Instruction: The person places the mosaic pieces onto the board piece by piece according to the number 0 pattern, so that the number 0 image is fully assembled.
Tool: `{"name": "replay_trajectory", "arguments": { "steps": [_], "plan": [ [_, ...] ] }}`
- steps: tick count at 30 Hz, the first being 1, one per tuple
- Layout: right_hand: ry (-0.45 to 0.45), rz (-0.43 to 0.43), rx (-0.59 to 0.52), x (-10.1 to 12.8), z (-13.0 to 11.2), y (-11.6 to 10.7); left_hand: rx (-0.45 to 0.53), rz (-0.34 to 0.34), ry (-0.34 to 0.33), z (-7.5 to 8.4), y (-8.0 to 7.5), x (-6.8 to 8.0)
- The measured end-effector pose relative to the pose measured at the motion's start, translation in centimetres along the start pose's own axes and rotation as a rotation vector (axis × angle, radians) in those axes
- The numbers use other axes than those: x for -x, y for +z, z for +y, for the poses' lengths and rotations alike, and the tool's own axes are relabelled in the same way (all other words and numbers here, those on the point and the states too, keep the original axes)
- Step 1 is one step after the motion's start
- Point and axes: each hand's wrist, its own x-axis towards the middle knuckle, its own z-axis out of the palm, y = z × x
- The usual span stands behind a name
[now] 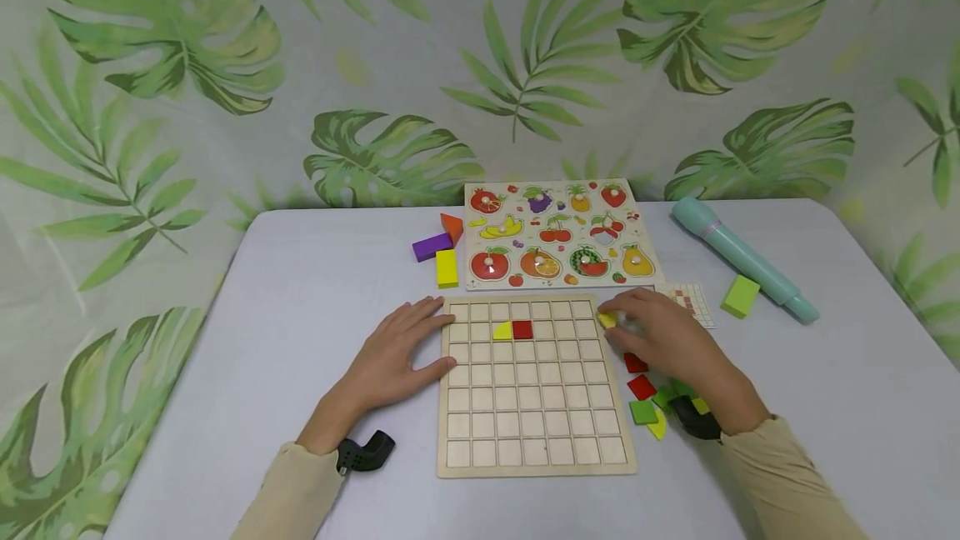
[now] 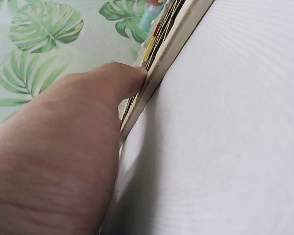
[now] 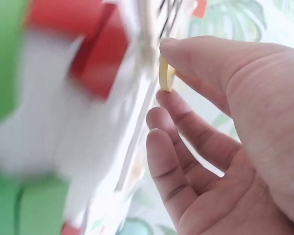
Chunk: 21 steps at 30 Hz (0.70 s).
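Nearest the head camera, two sleeved forearms enter from the bottom edge. The left hand [image 1: 393, 357] lies flat with fingers spread, its thumb and fingertips pressed to the left rim of the wooden grid board [image 1: 450, 407]; the left wrist view shows the thumb against that rim. Beside the board's right edge lies a loose heap of small tiles [image 1: 651, 402], red, green and yellow, waiting to be placed. The right hand [image 1: 663, 338] hovers over this heap at the board's upper right corner and pinches a yellow tile [image 1: 607, 320] between thumb and forefinger, a grip confirmed in the right wrist view. On the board only two cells are filled, a yellow quarter-round tile [image 1: 502, 331] and a red square tile [image 1: 522, 329], side by side in the second row; all other cells stand bare, so the filling appears barely begun. Farther off rest coloured blocks [image 1: 442, 250], a fruit peg puzzle [image 1: 558, 233], a green block [image 1: 740, 296] and a teal torch [image 1: 738, 257].
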Motion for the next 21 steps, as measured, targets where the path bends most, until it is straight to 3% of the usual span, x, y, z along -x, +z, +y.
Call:
{"name": "replay_trajectory", "arguments": {
  "steps": [14,21],
  "plan": [
    [-0.075,-0.059,-0.081,-2.2,-4.2,1.9,0.006,0.006,0.0,0.1,0.1,0.0],
    [-0.124,-0.064,-0.058,-2.7,-5.2,2.8,0.007,0.009,0.002,-0.1,0.1,0.0]
  ]
}}
